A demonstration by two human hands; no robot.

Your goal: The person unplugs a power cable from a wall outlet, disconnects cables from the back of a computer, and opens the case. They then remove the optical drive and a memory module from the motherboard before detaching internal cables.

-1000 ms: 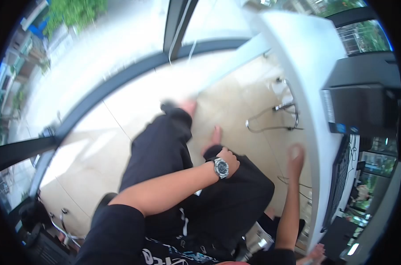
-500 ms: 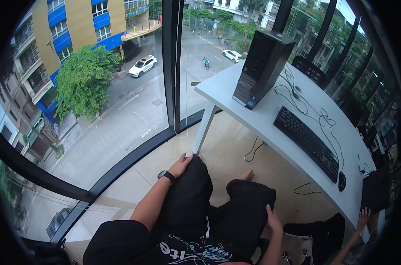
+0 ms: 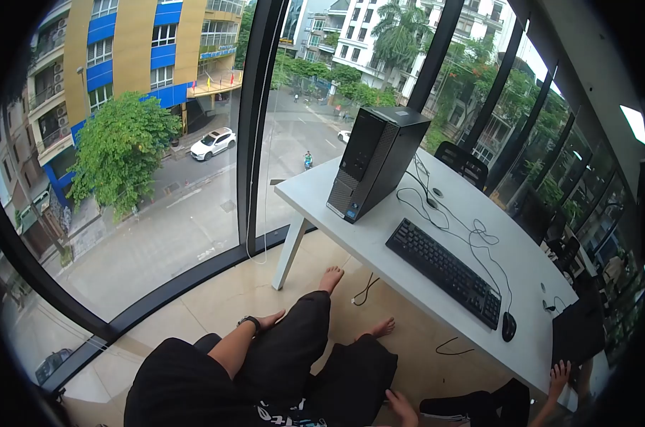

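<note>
My left hand [image 3: 270, 320], with a dark watch [image 3: 250, 324] on the wrist, lies along the outer side of my left leg in black trousers [image 3: 290, 341]. Its fingers are stretched out and hold nothing. Against the outside of my right thigh rests my right hand [image 3: 401, 407], partly cut off by the bottom edge, fingers extended and nothing held. In front of me on the white table [image 3: 301, 192] stand a black desktop computer tower [image 3: 369, 164], a black keyboard [image 3: 443, 270] and a black mouse [image 3: 509, 327].
Loose cables [image 3: 472, 231] trail over the tabletop. Another person's hand [image 3: 559, 377] touches a dark laptop or screen [image 3: 577, 327] at the table's right end. A black office chair [image 3: 461, 165] stands behind the table. Tall windows [image 3: 194, 213] with dark frames line the left.
My view has tilted up and turned right, so the table and tower appear lower and further left. My left hand has slid from the knee back along the leg.
</note>
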